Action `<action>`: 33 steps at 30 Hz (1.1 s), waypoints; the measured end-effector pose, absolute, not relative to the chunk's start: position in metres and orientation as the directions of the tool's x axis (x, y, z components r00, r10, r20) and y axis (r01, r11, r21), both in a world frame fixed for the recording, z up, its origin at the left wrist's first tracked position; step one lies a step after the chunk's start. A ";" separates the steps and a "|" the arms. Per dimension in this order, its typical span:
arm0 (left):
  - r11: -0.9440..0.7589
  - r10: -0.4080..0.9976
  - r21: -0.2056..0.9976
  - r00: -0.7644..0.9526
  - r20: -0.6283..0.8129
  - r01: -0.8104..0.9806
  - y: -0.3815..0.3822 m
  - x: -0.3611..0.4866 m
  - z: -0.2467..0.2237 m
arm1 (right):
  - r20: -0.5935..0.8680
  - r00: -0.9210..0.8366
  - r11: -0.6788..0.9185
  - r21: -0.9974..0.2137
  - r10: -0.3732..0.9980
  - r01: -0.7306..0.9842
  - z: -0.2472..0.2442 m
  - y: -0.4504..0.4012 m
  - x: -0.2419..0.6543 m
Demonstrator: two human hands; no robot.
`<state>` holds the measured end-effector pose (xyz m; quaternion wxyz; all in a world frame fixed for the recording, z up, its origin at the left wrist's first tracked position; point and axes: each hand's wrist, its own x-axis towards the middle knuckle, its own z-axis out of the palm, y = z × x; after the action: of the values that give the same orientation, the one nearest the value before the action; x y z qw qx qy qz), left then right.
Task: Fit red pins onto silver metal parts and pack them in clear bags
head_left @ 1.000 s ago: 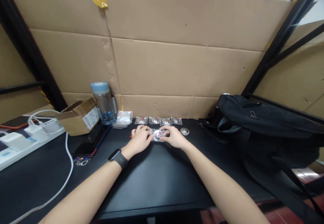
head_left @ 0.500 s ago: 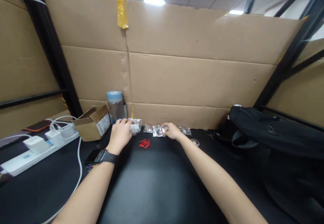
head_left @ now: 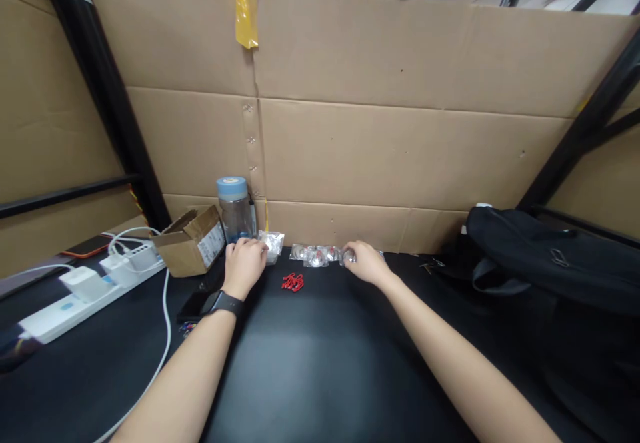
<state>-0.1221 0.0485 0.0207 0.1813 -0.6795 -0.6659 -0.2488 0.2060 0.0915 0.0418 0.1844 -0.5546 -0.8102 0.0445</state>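
My right hand is closed, thumb and fingertips pinching a small clear plastic packet at the right end of a short row. Beside it in that row lie several similar packets, which have round silvery shapes and red bits inside. My left hand, with a black watch at the wrist, rests farther left, fingers apart and gently bent. Its fingertips are at the edge of some clear plastic bags; a firm grip on them does not show. Between the hands lies a small heap of red pieces.
Behind the left hand stand a blue-lidded bottle and an opened cardboard box. A white power strip with chargers and a cable is at left. A black bag fills the right side; a cardboard wall closes the back.
My right hand has moved right from the middle packet to the end one, and the packets sit closer together. A loose ring on the right is out of sight. My left hand stays by the bags.
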 end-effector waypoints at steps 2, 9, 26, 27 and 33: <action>-0.036 0.785 0.120 -0.047 0.618 0.992 0.045 -0.121 0.029 | 0.284 -0.322 0.397 -0.262 0.903 0.880 0.040 0.087 0.237; -0.505 0.741 0.174 0.321 0.590 0.846 0.016 -0.051 0.043 | 0.170 -0.423 0.449 -0.489 0.890 0.747 0.022 0.065 0.332; -0.405 0.844 0.295 0.230 0.485 0.865 0.028 -0.047 0.021 | 0.194 -0.400 0.439 -0.530 0.896 0.726 0.022 0.065 0.337; -0.357 0.865 0.270 0.207 0.457 0.894 0.034 -0.056 0.018 | 0.206 -0.389 0.436 -0.536 0.898 0.722 0.023 0.065 0.337; -0.278 0.939 0.337 0.181 0.291 0.900 0.048 -0.074 0.007 | 0.274 -0.358 0.451 -0.551 0.893 0.703 0.029 0.061 0.334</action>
<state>-0.0742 0.0475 0.0066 -0.0442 -0.7672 -0.5993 -0.2242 0.3339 0.0608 0.0287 0.2757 -0.4949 -0.8059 0.1723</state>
